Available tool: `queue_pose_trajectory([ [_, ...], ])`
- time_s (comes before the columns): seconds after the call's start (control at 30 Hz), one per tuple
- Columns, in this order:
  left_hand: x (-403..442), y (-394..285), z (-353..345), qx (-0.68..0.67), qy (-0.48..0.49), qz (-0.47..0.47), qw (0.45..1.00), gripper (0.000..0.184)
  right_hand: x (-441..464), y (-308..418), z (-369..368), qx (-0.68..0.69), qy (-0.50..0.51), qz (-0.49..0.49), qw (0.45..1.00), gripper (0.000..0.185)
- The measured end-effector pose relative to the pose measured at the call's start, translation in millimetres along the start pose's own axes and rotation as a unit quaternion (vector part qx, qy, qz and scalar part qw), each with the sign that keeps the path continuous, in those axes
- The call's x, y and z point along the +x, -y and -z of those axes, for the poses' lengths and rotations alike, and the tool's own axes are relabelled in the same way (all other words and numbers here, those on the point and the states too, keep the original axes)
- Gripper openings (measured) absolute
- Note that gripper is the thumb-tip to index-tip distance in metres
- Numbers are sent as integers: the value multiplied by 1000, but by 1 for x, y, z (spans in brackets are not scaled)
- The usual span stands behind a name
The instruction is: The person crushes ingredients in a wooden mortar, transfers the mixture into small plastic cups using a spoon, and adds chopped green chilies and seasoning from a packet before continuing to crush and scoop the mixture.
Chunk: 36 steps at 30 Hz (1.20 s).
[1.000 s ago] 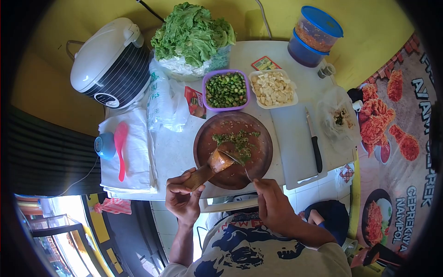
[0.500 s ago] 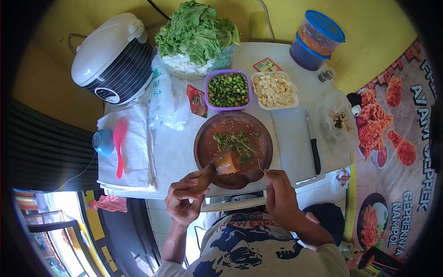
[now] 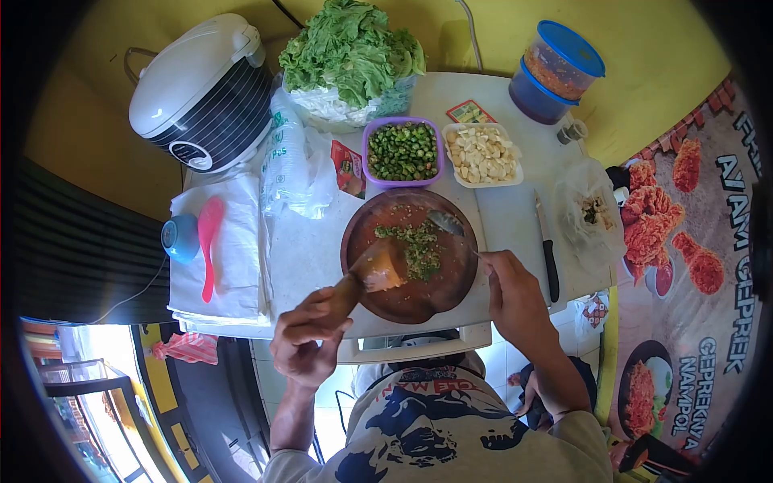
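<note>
My left hand (image 3: 306, 338) is wrapped round the handle of a pestle (image 3: 348, 295). The pestle tilts over the left side of a round brown mortar (image 3: 455, 282), its orange-looking head at the mash. In my right hand (image 3: 515, 294) is a metal spoon (image 3: 447, 223), pinched by its thin handle, with its bowl over the mortar's upper right. Crushed green chilli mash (image 3: 420, 251) lies in a patch in the middle, with small bits scattered round it. Behind the mortar stand a purple tub of chopped green chillies (image 3: 403, 151) and a white tray of peeled garlic (image 3: 481, 154).
A knife (image 3: 549, 262) lies on the right beside a plastic bag (image 3: 592, 205). Lettuce (image 3: 350, 56), a rice cooker (image 3: 201, 92) and stacked blue-lidded containers (image 3: 557, 72) stand at the back. On the left are a pink rice paddle (image 3: 209, 245) and a blue bowl (image 3: 179, 239).
The spoon has swung up and right across the mortar, and the mash is gathered more tightly. My left hand has shifted left and down with the pestle; my right hand has moved rightward.
</note>
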State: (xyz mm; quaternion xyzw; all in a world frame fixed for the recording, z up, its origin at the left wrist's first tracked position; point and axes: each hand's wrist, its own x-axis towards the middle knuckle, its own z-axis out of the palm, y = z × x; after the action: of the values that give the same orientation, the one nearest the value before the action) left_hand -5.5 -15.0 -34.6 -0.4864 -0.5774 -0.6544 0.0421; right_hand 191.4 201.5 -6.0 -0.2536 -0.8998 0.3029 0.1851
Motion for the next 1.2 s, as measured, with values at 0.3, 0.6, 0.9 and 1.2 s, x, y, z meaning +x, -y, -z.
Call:
queue_pose_trajectory([
  [0.3, -3, 14, -7, -21, -153, 113, 982, 30, 1, 9, -7, 30, 72, 45, 996, 32],
  [0.6, 1, 10, -5, -24, -154, 112, 981, 29, 27, 2, -6, 11, 106, 107, 989, 34],
  [0.9, 9, 8, -1, -43, -184, 111, 976, 29, 45, -4, -9, 9, 94, 138, 986, 35],
  [1.2, 12, 16, 0, -60, -168, 131, 975, 31, 50, -15, -8, -2, 69, 109, 992, 34],
])
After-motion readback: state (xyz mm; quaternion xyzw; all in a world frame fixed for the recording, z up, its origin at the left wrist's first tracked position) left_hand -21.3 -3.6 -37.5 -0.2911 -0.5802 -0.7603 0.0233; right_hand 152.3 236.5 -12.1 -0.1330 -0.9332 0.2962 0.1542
